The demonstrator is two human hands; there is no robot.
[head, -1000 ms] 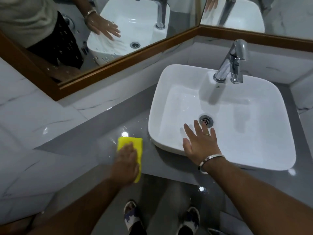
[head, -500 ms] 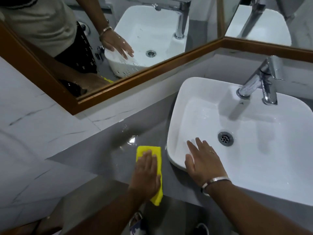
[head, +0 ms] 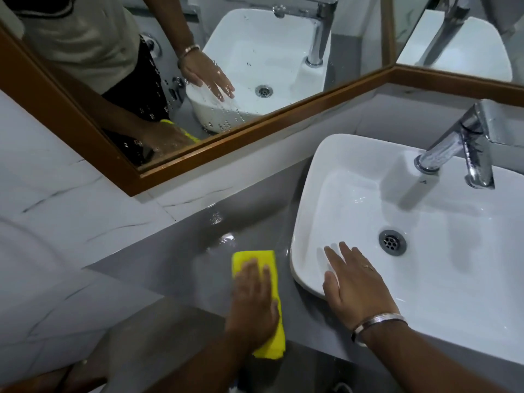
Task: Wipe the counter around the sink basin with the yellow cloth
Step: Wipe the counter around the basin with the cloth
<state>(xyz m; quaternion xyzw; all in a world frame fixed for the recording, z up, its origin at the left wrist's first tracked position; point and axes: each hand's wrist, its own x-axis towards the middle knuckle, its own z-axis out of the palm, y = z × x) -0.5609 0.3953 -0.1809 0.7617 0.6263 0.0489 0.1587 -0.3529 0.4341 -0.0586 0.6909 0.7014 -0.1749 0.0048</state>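
Note:
A folded yellow cloth (head: 247, 257) lies flat on the grey counter (head: 181, 259), just left of the white sink basin (head: 313, 199). My left hand (head: 252, 302) presses down on the cloth with fingers spread over it. The cloth's near end hangs at the counter's front edge. My right hand (head: 354, 285) rests flat on the basin's near left rim, fingers pointing inward, with a metal bracelet at the wrist. It holds nothing. A drain (head: 392, 241) sits in the basin floor.
A chrome tap (head: 459, 148) rises at the basin's back right. A wood-framed mirror (head: 235, 137) runs along the back wall above a white marble ledge. Marble tiles flank the counter on the left. Wet patches glint on the counter behind the cloth.
My left hand has slid the cloth rightward along the counter, closer to the basin. The right hand stays on the basin rim. The camera has shifted left and nearer.

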